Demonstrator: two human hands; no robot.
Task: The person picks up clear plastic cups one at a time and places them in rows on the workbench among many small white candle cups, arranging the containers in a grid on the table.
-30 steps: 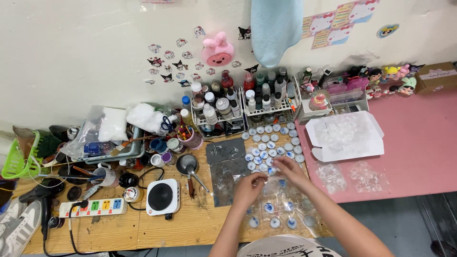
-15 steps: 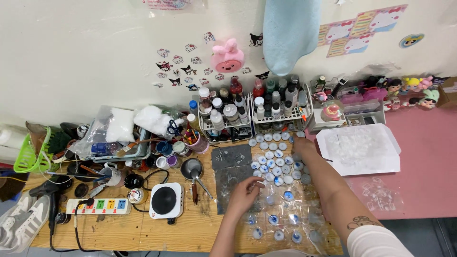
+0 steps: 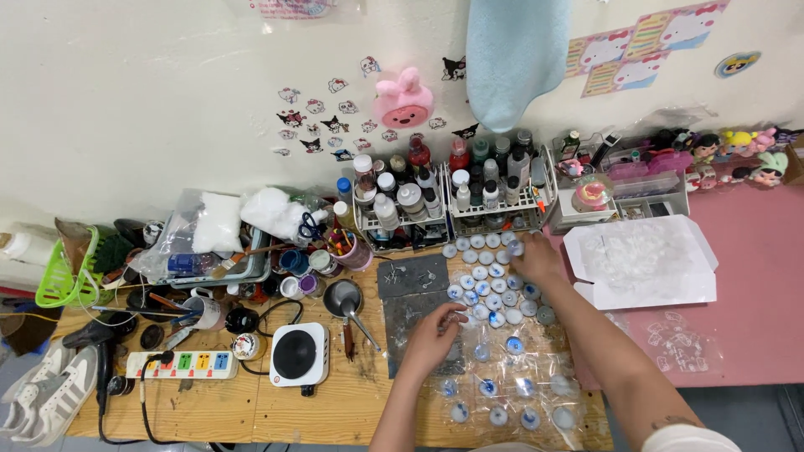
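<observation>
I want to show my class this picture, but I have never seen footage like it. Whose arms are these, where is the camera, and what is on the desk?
There is no machine here. The picture comes from a camera worn on a person's head, looking down, so the two bare arms rising from the bottom edge are the wearer's own. The left hand rests with pinched fingers at the edge of a dark grey mat; what it pinches is too small to tell. The right hand reaches farther back, onto the top of a cluster of small round clear pots with blue centres. More such pots sit on a clear plastic sheet nearer the person. On the wooden desk also lie a small white hotplate, a power strip, racks of bottles against the wall, and an open white box on the pink table.
</observation>
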